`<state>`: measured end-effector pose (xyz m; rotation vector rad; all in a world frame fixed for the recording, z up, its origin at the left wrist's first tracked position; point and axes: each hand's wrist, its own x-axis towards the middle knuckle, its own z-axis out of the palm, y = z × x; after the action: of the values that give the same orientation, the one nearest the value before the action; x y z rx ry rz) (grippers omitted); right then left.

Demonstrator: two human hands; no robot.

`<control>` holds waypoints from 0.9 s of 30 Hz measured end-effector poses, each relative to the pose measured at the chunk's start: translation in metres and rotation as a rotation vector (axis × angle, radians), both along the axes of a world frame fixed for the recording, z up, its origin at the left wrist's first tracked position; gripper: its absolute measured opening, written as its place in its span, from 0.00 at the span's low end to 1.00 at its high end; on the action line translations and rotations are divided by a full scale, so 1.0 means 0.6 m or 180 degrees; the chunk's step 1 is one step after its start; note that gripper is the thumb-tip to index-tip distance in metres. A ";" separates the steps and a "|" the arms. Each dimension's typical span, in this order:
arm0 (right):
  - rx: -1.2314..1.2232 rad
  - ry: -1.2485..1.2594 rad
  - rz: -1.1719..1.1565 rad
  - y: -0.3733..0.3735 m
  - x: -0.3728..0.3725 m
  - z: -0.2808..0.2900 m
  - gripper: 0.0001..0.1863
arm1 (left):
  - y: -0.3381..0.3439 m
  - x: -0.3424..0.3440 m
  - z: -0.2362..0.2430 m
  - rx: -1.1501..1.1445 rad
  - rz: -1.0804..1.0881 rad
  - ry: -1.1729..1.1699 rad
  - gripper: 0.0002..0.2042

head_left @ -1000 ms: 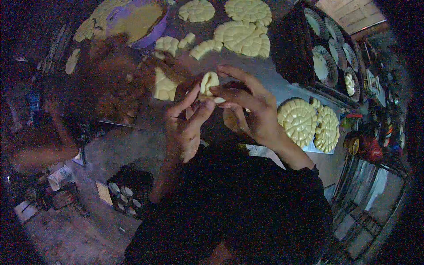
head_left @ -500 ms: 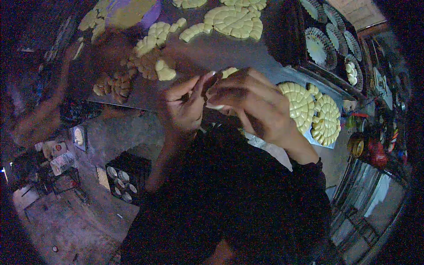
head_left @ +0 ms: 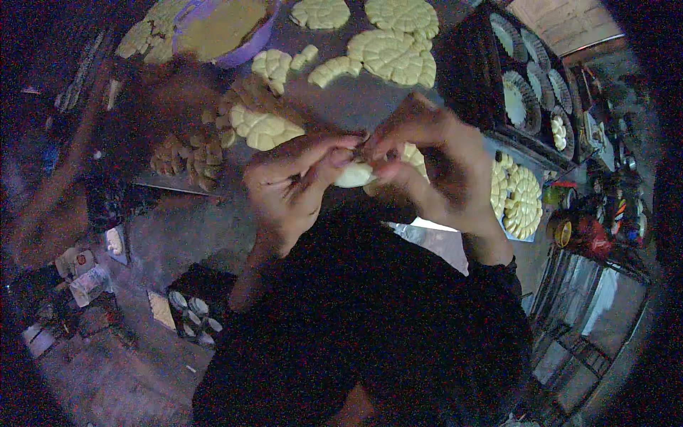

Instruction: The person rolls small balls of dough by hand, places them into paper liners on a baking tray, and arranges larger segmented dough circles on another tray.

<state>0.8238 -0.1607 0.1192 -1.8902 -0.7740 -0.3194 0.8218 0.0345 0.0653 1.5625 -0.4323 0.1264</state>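
Note:
My left hand (head_left: 284,181) and my right hand (head_left: 447,164) meet in front of my chest, fingertips pinched together. Between them they hold a small, smooth piece of pale dough (head_left: 353,175). A brownish bit shows at the fingertips above it; I cannot make out whether it is filling or shadow. Beyond my left hand lies a cluster of pale dough pieces (head_left: 265,129). Brown lumps (head_left: 186,160) are heaped left of it at the table's near edge. Partly behind my right hand, more pale dough pieces (head_left: 414,158) show.
Rounds of packed dough pieces (head_left: 395,58) lie across the table (head_left: 356,99). A purple basin (head_left: 265,37) stands at the far left, near another person's blurred arm (head_left: 75,160). At right, fluted tins (head_left: 523,103) sit on a dark tray, beside more dough rounds (head_left: 524,203).
Both hands have shifted, and the pale dough between the fingertips is now more exposed. My right hand has risen slightly. The view has tilted, and more dough pieces show beyond my left hand.

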 end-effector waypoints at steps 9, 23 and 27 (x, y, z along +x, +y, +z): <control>-0.1233 -0.0117 -0.0522 0.117 0.089 -0.041 0.33 | 0.090 0.083 -0.043 -0.2439 -0.0777 0.2235 0.15; -0.0571 0.2118 -0.0927 0.112 0.052 -0.389 0.22 | 0.088 0.081 -0.338 0.0301 -0.0061 0.2089 0.13; -0.1031 0.1728 -0.1131 0.110 0.058 -0.383 0.20 | 0.109 0.118 -0.343 0.0159 -0.0095 0.1419 0.19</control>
<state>0.8589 -0.0945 -0.1104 -2.2765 -0.1240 0.1168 0.8925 0.1002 -0.1404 1.5773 -0.1072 -0.2548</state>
